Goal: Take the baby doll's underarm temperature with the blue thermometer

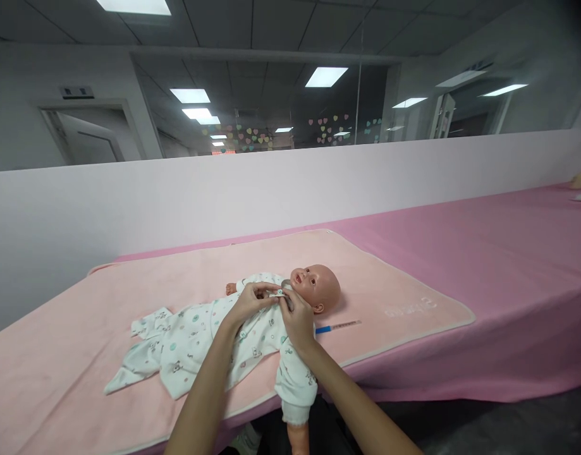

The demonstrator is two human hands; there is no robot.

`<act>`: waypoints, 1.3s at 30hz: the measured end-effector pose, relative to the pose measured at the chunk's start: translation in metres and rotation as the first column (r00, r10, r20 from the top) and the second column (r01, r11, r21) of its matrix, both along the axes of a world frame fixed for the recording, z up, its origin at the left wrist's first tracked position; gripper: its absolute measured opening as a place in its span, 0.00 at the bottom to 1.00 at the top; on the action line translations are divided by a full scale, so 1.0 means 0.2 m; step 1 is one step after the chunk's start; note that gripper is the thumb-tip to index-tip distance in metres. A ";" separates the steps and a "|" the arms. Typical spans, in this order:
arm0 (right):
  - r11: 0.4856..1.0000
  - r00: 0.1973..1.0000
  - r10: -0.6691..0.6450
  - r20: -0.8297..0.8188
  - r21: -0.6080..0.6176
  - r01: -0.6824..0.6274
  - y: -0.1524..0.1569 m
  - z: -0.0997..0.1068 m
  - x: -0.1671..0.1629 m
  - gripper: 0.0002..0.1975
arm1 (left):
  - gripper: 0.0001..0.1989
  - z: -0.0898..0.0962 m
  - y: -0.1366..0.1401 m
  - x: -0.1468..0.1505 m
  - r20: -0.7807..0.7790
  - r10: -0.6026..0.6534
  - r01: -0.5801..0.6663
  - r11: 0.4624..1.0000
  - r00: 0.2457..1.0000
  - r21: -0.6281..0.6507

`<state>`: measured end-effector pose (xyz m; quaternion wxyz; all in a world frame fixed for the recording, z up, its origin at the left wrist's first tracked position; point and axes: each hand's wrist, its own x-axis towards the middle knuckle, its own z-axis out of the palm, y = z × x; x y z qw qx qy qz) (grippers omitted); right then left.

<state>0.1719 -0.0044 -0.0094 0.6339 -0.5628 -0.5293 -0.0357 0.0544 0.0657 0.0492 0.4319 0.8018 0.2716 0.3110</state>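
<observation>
A baby doll lies on its back, head to the right, dressed in a white printed baby romper. My left hand pinches the romper's collar edge just below the doll's chin. Close against it, my right hand is closed on the other side of the same collar, beside a small snap or button. The fingertips of both hands nearly meet. One sleeved doll arm hangs over the table's front edge, while the other doll hand rests on the mat. The romper's leg ends lie flat to the left.
Under the doll is a peach mat on a pink-covered table. A thin stick with a blue end, perhaps a thermometer, lies by the doll's shoulder. A low white wall with glass above runs behind the table.
</observation>
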 end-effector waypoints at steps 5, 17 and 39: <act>1.000 1.000 0.000 0.011 0.004 0.000 0.00 0.01 -0.01 0.10 | 0.15 -0.01 0.01 0.00 0.081 -0.002 0.008 0.997 0.997 -0.073; 0.999 0.998 -0.030 0.052 -0.010 0.031 -0.01 0.02 -0.01 0.09 | 0.17 -0.01 0.02 0.00 0.023 -0.007 0.008 0.999 1.000 -0.036; 1.000 0.994 -0.010 0.113 -0.003 0.010 0.00 0.01 -0.01 0.13 | 0.14 -0.02 0.01 0.01 0.111 0.025 -0.015 0.996 0.994 -0.088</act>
